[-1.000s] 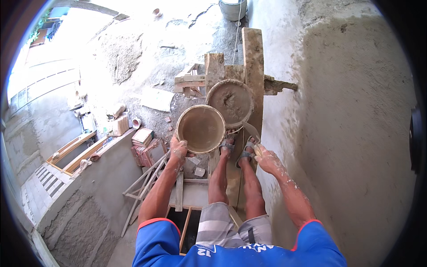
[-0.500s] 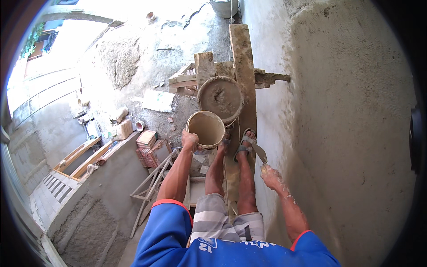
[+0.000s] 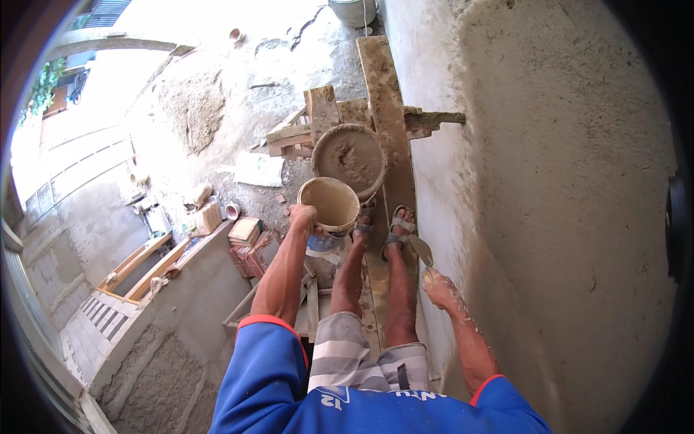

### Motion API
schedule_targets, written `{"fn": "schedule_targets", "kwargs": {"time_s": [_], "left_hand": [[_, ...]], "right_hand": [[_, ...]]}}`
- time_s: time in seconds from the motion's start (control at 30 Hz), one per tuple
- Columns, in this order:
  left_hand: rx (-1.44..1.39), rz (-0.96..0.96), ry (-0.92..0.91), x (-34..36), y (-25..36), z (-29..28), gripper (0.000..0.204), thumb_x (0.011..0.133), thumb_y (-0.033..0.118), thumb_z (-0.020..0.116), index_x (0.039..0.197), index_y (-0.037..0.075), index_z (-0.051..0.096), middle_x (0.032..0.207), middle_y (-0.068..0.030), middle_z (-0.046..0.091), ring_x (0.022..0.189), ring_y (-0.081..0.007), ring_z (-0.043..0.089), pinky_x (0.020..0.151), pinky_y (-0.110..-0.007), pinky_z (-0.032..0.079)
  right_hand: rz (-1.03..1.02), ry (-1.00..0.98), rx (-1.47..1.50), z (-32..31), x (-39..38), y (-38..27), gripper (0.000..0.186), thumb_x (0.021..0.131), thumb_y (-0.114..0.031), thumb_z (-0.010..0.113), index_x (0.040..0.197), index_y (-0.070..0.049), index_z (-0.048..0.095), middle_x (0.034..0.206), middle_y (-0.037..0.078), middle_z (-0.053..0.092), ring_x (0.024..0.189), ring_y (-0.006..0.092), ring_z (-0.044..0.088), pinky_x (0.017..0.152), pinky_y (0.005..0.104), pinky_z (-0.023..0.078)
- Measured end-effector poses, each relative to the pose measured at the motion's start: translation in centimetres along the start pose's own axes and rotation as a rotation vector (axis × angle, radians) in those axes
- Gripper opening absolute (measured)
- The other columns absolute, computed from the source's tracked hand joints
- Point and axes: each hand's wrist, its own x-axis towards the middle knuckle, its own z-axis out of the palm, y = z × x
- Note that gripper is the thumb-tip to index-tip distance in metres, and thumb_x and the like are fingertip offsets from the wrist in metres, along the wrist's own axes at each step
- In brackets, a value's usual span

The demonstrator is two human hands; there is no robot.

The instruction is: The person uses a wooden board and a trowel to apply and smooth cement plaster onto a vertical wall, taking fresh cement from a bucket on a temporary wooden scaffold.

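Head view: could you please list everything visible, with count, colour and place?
Round bucket of wet grey mortar: one, grey, on the plank ahead.
Round tan bucket, nothing visible inside: one, held at its rim by the left hand.
Long wooden plank: one, brown, along the wall, underfoot.
Rough plastered wall: one, grey, right side.
Metal trowel: one, grey, in the right hand.
Stack of reddish tiles: one, ground below left.
Left hand: fingers on the bucket rim.
Right hand: mortar-spattered, beside the wall.
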Motion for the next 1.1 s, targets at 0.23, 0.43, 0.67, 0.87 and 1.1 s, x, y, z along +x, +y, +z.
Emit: {"fn": "schedule_targets", "kwargs": {"time_s": [0.23, 0.43, 0.67, 0.87, 1.1], "left_hand": [[-0.035, -0.192, 0.026, 1.0, 2.0, 0.2, 0.076, 0.071, 0.005, 0.075, 0.129, -0.007, 0.027, 0.114, -0.0265, 0.058, 0.088, -0.0415, 0.065, 0.049, -0.048, 0.06], [0.082, -0.182, -0.011, 1.6, 2.2, 0.4, 0.083, 0.069, 0.007, 0.078, 0.13, -0.008, 0.023, 0.118, -0.0292, 0.055, 0.09, -0.0412, 0.065, 0.053, -0.045, 0.061], [0.133, -0.102, -0.084, 1.1, 2.2, 0.0, 0.084, 0.069, 0.008, 0.079, 0.128, -0.009, 0.023, 0.119, -0.0296, 0.054, 0.092, -0.0397, 0.064, 0.055, -0.044, 0.061], [0.193, -0.14, 0.009, 1.8, 1.8, 0.0, 0.096, 0.062, 0.011, 0.084, 0.132, -0.01, 0.021, 0.123, -0.0267, 0.053, 0.107, -0.0395, 0.058, 0.073, -0.043, 0.06], [0.302, -0.158, 0.069, 1.5, 2.7, 0.3, 0.104, 0.062, 0.015, 0.083, 0.137, -0.011, 0.016, 0.123, -0.0242, 0.055, 0.114, -0.0351, 0.055, 0.085, -0.042, 0.053]], "right_hand": [[0.039, -0.024, 0.036, 0.0, 0.1, -0.6, 0.05, 0.083, -0.028, 0.056, 0.127, -0.006, 0.047, 0.112, 0.028, 0.059, 0.107, 0.0451, 0.054, 0.093, 0.0505, 0.043], [0.015, 0.001, 0.013, 0.5, 0.1, -0.7, 0.057, 0.081, -0.028, 0.058, 0.133, -0.008, 0.044, 0.113, 0.026, 0.06, 0.106, 0.0423, 0.057, 0.092, 0.0475, 0.044], [-0.011, -0.003, 0.042, 0.5, 0.3, -1.1, 0.059, 0.08, -0.028, 0.059, 0.133, -0.007, 0.043, 0.114, 0.027, 0.059, 0.108, 0.0428, 0.055, 0.094, 0.0476, 0.043], [-0.086, 0.033, 0.049, -0.7, -0.3, -4.0, 0.057, 0.08, -0.026, 0.059, 0.132, -0.009, 0.043, 0.113, 0.029, 0.058, 0.107, 0.0457, 0.054, 0.092, 0.0498, 0.044], [-0.172, 0.155, 0.025, -1.8, 1.6, -6.8, 0.051, 0.081, -0.024, 0.058, 0.127, -0.006, 0.044, 0.103, 0.029, 0.061, 0.099, 0.0468, 0.057, 0.086, 0.0534, 0.045]]}}
